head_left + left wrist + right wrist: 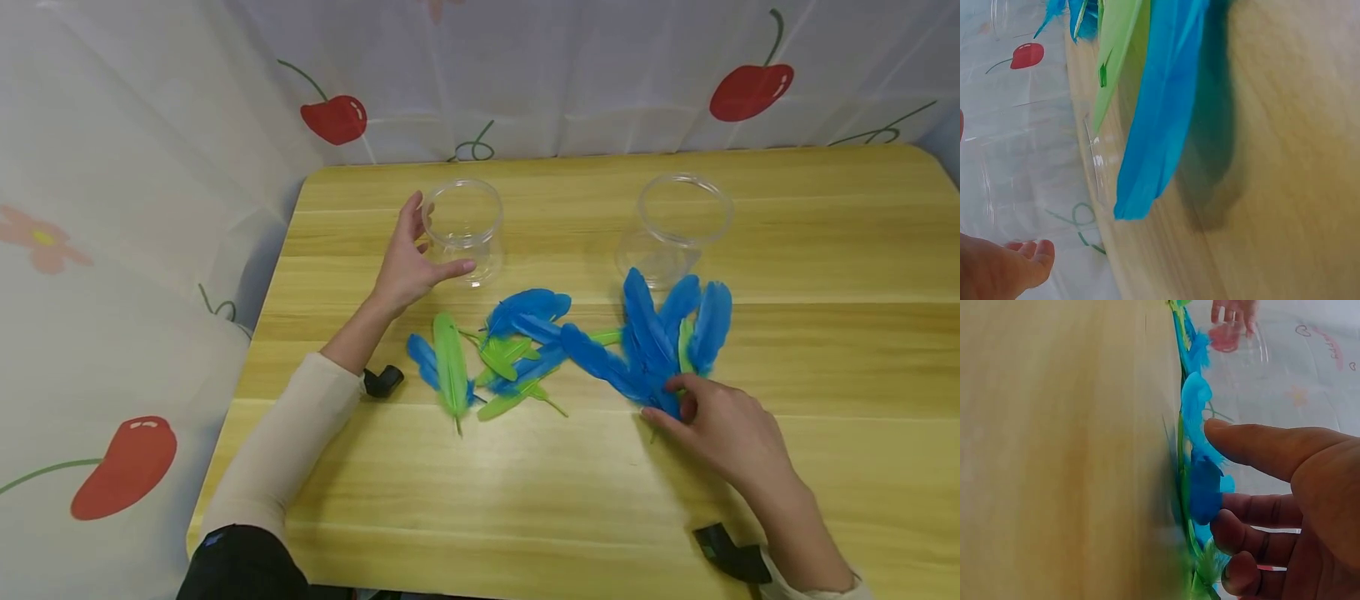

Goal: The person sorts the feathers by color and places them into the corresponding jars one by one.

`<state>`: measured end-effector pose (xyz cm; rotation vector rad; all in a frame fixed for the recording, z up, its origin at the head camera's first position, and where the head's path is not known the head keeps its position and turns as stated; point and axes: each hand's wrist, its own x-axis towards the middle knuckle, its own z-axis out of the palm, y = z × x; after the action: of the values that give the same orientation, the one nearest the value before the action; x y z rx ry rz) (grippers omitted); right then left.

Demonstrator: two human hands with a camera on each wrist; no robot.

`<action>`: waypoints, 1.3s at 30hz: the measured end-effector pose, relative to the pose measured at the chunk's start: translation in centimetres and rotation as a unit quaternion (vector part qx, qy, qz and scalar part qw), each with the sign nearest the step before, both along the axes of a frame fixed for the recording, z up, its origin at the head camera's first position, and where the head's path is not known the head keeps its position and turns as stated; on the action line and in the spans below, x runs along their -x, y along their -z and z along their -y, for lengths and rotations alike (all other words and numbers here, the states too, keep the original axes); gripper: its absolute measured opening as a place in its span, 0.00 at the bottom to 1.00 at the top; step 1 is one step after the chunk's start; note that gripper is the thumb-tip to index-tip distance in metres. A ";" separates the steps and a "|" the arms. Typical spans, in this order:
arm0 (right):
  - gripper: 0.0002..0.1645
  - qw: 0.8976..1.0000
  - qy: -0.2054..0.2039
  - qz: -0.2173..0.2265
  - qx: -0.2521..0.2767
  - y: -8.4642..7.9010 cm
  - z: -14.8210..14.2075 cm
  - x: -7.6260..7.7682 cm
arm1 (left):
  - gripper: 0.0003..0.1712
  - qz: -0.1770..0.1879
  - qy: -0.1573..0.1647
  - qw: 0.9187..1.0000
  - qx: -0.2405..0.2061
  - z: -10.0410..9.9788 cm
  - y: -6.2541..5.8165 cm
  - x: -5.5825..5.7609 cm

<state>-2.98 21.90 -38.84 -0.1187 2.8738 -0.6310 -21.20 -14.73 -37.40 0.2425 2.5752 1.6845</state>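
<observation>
A clear plastic cup (465, 242) stands at the back left of the table. My left hand (408, 267) holds it from the left, thumb across the front and fingers toward the back. At right, my right hand (723, 421) is at the base of a fan of blue feathers (652, 342). Its thumb (1254, 440) and fingers are parted beside the feathers in the right wrist view. A green feather (686, 346) shows among the blue ones. Mixed blue and green feathers (510, 354) lie between the hands. The left wrist view shows a blue feather (1163, 112) up close.
A second clear cup (671, 237) stands at the back right, behind the blue feathers. The wooden table (570, 517) ends at the back against a white curtain (555, 92) printed with cherries. A dark wrist camera (731, 554) sits by the right wrist.
</observation>
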 end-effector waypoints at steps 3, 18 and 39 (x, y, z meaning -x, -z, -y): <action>0.31 1.000 0.000 -0.002 0.002 0.1 0.0 0.0 | 0.66 -0.005 -0.003 1.000 -0.010 -0.2 0.1 0.0; 0.18 1.000 -0.005 0.008 0.002 0.5 0.2 0.0 | 0.69 -0.014 -0.016 1.000 -0.008 -0.4 1.0 0.3; 0.08 0.999 -0.003 -0.031 0.011 0.2 0.4 -0.4 | 0.60 -0.038 -0.006 0.999 0.027 -0.4 1.3 0.6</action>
<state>-2.63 21.50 -39.07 -0.1525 2.9259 -0.6685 -21.84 -14.36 -38.74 0.2955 2.6780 1.6384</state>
